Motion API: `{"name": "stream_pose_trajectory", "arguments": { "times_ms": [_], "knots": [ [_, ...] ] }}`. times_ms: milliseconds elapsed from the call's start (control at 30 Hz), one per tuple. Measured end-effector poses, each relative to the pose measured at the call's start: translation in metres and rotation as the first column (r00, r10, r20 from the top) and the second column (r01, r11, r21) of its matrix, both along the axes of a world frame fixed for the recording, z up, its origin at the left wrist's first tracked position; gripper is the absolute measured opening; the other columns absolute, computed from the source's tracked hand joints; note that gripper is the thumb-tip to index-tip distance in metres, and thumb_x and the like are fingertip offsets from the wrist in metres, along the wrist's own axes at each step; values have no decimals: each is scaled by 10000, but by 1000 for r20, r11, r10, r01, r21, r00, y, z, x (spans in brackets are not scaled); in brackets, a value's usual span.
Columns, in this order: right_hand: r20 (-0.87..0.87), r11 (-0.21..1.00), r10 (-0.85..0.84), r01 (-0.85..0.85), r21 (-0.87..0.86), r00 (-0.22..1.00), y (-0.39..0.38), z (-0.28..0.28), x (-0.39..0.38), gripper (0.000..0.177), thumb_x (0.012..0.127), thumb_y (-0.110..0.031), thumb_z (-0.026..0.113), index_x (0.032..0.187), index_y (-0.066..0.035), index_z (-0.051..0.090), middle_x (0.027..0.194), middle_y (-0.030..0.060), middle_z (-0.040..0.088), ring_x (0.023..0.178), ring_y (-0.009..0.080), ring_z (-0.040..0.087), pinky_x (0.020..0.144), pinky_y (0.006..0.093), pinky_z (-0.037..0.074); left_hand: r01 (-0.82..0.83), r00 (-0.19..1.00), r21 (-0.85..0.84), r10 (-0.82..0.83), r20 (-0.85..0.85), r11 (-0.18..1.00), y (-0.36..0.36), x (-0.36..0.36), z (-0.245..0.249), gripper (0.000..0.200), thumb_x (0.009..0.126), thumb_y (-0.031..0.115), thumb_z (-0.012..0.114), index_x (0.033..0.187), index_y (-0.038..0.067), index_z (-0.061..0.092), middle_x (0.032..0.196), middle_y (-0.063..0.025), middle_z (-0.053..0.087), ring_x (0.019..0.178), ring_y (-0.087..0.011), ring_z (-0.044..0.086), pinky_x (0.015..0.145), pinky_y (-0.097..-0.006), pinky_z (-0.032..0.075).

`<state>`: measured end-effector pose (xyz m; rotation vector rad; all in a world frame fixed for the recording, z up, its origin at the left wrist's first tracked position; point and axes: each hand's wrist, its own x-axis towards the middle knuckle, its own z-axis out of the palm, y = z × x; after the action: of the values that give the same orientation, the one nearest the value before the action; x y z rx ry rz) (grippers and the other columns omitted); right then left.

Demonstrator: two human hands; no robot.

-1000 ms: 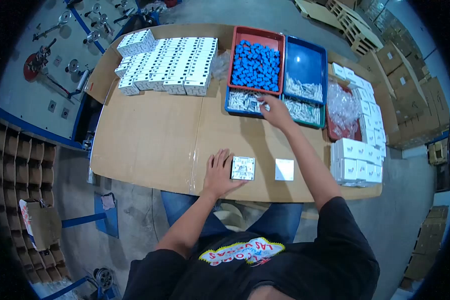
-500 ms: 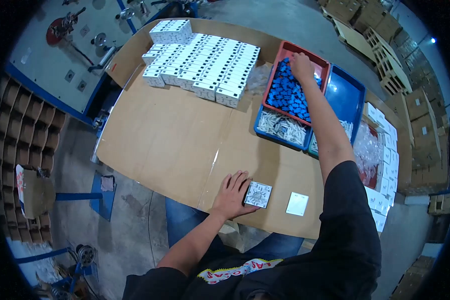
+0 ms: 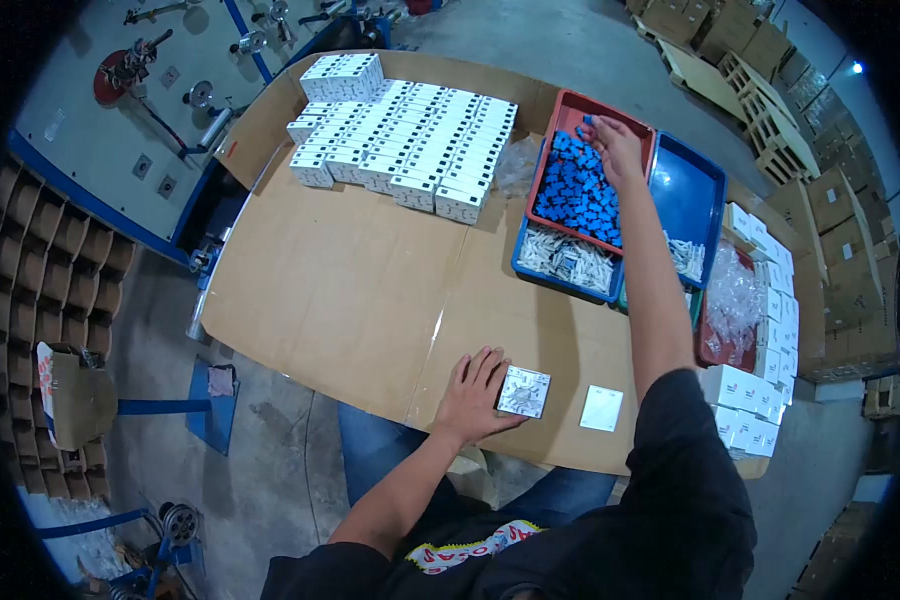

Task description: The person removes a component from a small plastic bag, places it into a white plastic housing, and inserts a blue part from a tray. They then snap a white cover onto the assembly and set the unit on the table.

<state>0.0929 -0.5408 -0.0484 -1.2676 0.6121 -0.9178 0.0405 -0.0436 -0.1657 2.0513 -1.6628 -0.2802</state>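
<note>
My left hand (image 3: 473,402) rests on the cardboard with thumb and fingers around the left side of a square white plastic unit (image 3: 524,392), whose patterned inner face is turned up. My right hand (image 3: 616,148) hovers over a red tray (image 3: 634,126), pinching a small blue plastic piece (image 3: 588,120) between its fingertips. Beneath it, many similar blue pieces (image 3: 575,190) lie heaped in that tray. A flat white square plate (image 3: 601,408) lies on the cardboard, right of the unit.
Rows of white boxed units (image 3: 410,140) stand at the back left. Under the red tray sit blue bins, one with thin white parts (image 3: 567,258). Clear plastic bags (image 3: 734,305) and stacked white boxes (image 3: 745,410) line the right edge.
My right hand has lifted slightly out of the blue pieces, with one piece now showing at its fingertips. The left hand stays at the square unit. The whole view has shifted a little.
</note>
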Motion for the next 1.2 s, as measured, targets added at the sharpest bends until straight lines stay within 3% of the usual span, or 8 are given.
{"name": "stream_pose_trajectory", "arguments": {
  "times_ms": [133,233,467,567,700,733,767,1200],
  "knots": [
    [394,914,248,-349,209,885,89,19,-74,232,1012,-56,646,1232,9,612,1247,205,685,1050,239,717,877,327,624,2,1000,-44,-2,-2,999,2,-1,0,957,766,692,739,1420,27,525,1513,-164,466,1487,-333,353,1229,-555,241],
    [512,852,342,-490,186,788,149,22,-123,239,1013,-61,643,1243,-7,607,1280,214,670,1056,243,719,910,312,620,7,1000,-66,-7,6,998,3,-2,-2,953,756,688,743,1415,34,528,1511,-166,466,1484,-334,355,1229,-551,238],
    [536,828,307,-498,257,786,244,28,-179,244,989,-15,625,1229,-1,584,1325,255,637,1098,245,713,971,304,600,-23,999,-61,25,34,998,4,-6,-11,1006,712,709,748,1433,46,521,1526,-155,451,1490,-322,350,1237,-565,230],
    [534,796,124,-406,450,836,275,-3,-188,266,994,-31,627,1254,-2,579,1318,221,650,1096,248,713,984,327,592,-20,999,-52,22,37,998,3,-5,-17,1012,716,712,744,1445,45,523,1531,-156,449,1500,-319,331,1240,-565,222],
    [95,901,72,-106,420,993,339,-46,-195,216,966,-61,688,1175,-21,652,1293,129,693,1134,248,689,977,368,565,-27,999,-9,27,38,1000,4,-4,-18,1027,727,738,715,1462,47,518,1550,-151,435,1515,-305,301,1250,-549,207],
    [-279,999,31,-35,-9,960,351,-59,-198,214,931,-71,725,1135,-30,673,1254,117,714,1131,249,685,969,374,553,-27,999,-40,29,37,999,3,-4,-17,1025,719,718,740,1449,34,519,1537,-153,451,1510,-313,320,1244,-546,221],
    [-561,892,-161,-123,-434,812,361,-71,-202,214,897,-82,761,1095,-38,695,1215,105,734,1129,250,680,961,381,541,-26,999,-71,29,38,997,4,-4,-16,1023,711,698,765,1437,20,521,1525,-155,467,1505,-320,339,1239,-542,234],
    [-591,737,-167,-299,-607,789,379,-122,-192,280,801,-97,792,1064,-71,698,1132,79,735,1081,302,651,955,429,484,-28,999,10,28,25,1000,3,-3,-14,1018,718,693,757,1472,60,496,1579,-128,405,1531,-293,288,1266,-529,184]
  ]
}}
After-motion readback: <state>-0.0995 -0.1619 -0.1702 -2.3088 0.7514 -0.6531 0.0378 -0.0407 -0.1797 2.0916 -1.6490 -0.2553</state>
